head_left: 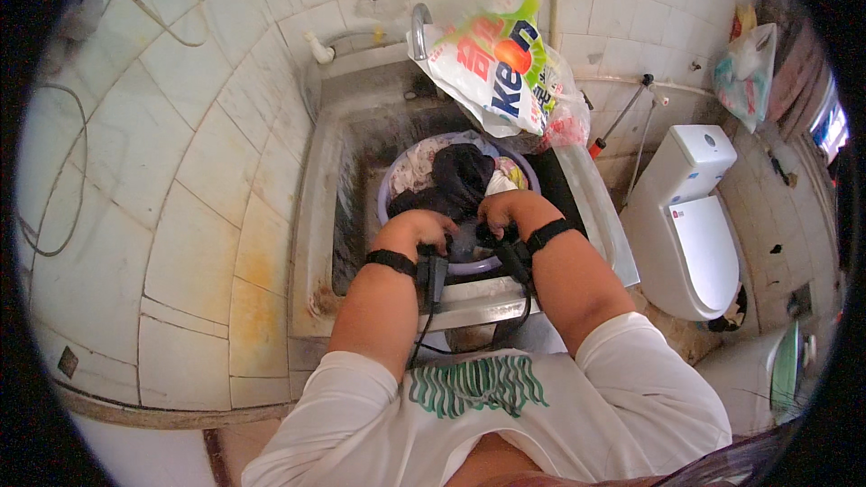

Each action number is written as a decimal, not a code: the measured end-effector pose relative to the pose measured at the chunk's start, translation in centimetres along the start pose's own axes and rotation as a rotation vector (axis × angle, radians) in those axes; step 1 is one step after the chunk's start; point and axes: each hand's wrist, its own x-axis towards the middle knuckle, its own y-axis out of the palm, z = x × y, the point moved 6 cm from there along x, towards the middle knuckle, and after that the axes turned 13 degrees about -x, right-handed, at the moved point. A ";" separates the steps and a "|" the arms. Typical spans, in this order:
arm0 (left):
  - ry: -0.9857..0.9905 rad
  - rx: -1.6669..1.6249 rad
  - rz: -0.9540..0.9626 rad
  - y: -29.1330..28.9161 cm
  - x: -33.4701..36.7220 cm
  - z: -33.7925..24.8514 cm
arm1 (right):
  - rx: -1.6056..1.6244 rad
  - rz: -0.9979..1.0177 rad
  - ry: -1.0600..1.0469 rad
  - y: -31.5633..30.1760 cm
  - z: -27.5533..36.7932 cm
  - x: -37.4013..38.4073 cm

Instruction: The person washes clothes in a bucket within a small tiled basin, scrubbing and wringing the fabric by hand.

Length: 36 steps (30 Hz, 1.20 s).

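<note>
In a light purple basin [383, 194] inside the metal sink lies a wet-looking dark garment [462, 171], bunched up toward the middle. My left hand [430, 227] is at its near left edge, fingers curled downward and closed on the cloth, though the fingertips are partly hidden. Opposite it, at the near right edge, my right hand [501, 209] is bent down with curled fingers that appear to grip the same cloth. Pale patterned cloth [417, 165] shows on the basin's left, and white-and-yellow cloth [508, 176] on its right. Greyish water [466, 242] shows between my hands.
The sink's metal rim [600, 207] surrounds the basin. A large printed plastic bag [492, 63] hangs over its far side, by a curved faucet [419, 27]. Black straps with cabled devices [433, 278] are on my wrists. A white toilet [704, 239] stands to the right.
</note>
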 end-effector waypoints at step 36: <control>0.567 -1.673 -0.724 -1.8 -4.5 -6.4 | 0.668 -1.239 0.034 -8.1 2.6 -7.8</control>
